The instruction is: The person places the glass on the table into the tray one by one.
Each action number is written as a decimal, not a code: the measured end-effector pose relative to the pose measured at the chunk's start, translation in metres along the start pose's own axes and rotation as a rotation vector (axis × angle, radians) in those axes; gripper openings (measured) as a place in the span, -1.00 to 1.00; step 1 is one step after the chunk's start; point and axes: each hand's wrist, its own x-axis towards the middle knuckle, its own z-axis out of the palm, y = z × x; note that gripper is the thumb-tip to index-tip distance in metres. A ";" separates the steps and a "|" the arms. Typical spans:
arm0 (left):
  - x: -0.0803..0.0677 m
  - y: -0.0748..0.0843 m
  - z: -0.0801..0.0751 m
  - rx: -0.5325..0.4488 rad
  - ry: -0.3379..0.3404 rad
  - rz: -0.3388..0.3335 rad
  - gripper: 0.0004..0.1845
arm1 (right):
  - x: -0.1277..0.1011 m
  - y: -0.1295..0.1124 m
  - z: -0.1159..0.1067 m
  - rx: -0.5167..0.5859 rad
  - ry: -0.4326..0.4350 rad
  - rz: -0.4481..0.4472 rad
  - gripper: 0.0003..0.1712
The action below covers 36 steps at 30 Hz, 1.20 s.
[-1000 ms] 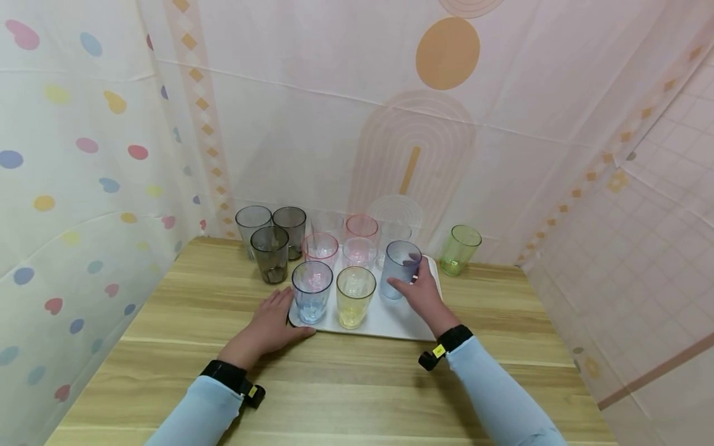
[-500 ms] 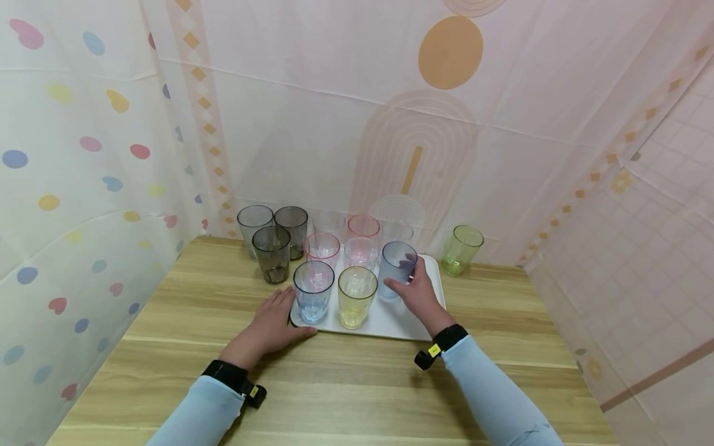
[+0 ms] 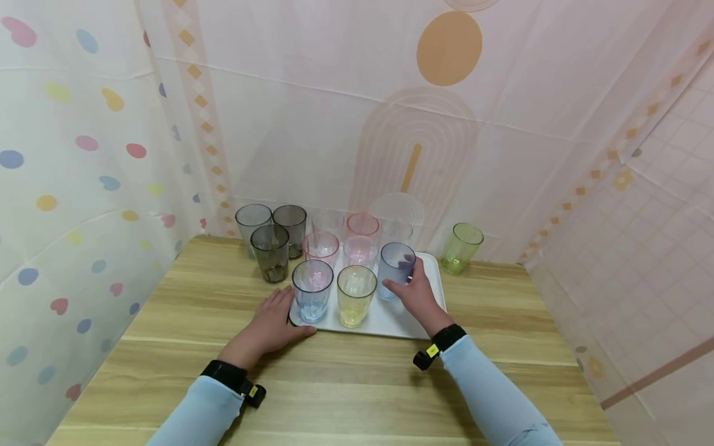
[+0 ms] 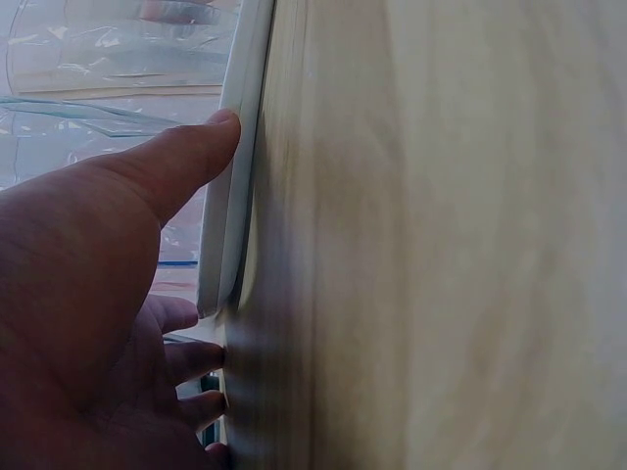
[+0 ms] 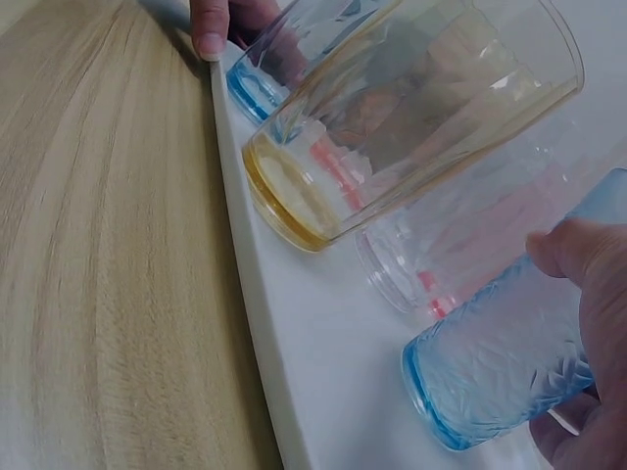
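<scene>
A white tray (image 3: 415, 325) lies on the wooden table (image 3: 346, 384) and carries several tinted cups. My right hand (image 3: 409, 288) grips a pale blue textured cup (image 3: 395, 267) at the tray's right side, with fingers and thumb curled round it. In the right wrist view the right hand (image 5: 588, 323) wraps the same blue cup (image 5: 490, 367), whose base is at the tray surface (image 5: 323, 392) beside a yellow cup (image 5: 392, 127). My left hand (image 3: 273, 322) lies flat on the table with its thumb (image 4: 186, 157) against the tray's front left edge (image 4: 230, 225).
On the tray, a blue cup (image 3: 311, 290) and a yellow cup (image 3: 355, 294) stand in front, with pink and clear cups behind. Three grey cups (image 3: 270, 251) stand off the tray at the back left. A green cup (image 3: 460, 248) stands to its right. Patterned curtains close in three sides.
My right hand has shifted the pale blue cup a little to the left, nearer the yellow cup. The left hand has stayed at the tray's corner.
</scene>
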 end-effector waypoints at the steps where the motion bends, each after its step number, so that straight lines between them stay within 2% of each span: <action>1: 0.000 0.000 0.000 -0.001 0.002 0.001 0.29 | 0.000 0.000 0.000 -0.005 -0.002 0.001 -0.02; 5: 0.000 0.000 -0.001 0.000 0.004 0.006 0.28 | -0.002 0.000 -0.001 -0.024 -0.015 0.013 0.05; 8: 0.000 0.000 -0.001 0.000 0.001 0.007 0.29 | -0.004 0.001 -0.008 -0.027 -0.029 -0.011 0.10; 14: 0.000 0.000 0.000 -0.003 0.003 0.010 0.29 | -0.008 0.013 -0.040 -0.013 -0.010 -0.156 -0.01; 16: 0.000 0.000 0.000 0.000 0.003 0.010 0.29 | -0.007 0.022 -0.054 -0.012 0.044 -0.182 -0.09; 18: 0.001 0.000 0.000 0.000 0.001 0.008 0.29 | -0.004 0.031 -0.068 0.000 0.139 -0.170 -0.16; 22: 0.000 0.001 -0.001 -0.007 -0.003 0.003 0.29 | 0.007 0.049 -0.094 0.057 0.384 -0.094 -0.21; 25: -0.001 0.002 -0.001 -0.009 -0.006 0.000 0.29 | 0.019 0.059 -0.110 0.059 0.478 -0.021 -0.14; 27: -0.002 0.001 -0.001 -0.010 -0.009 -0.001 0.29 | 0.028 0.062 -0.118 0.045 0.474 0.027 -0.03; 30: -0.002 0.000 0.000 -0.014 -0.012 -0.004 0.30 | 0.040 0.062 -0.126 0.030 0.405 0.077 0.14; 33: -0.001 0.000 0.001 -0.011 -0.011 -0.007 0.30 | 0.052 0.061 -0.129 0.050 0.340 0.083 0.23; 36: 0.000 -0.001 0.001 -0.006 -0.002 -0.003 0.30 | 0.061 0.061 -0.130 0.082 0.308 0.075 0.24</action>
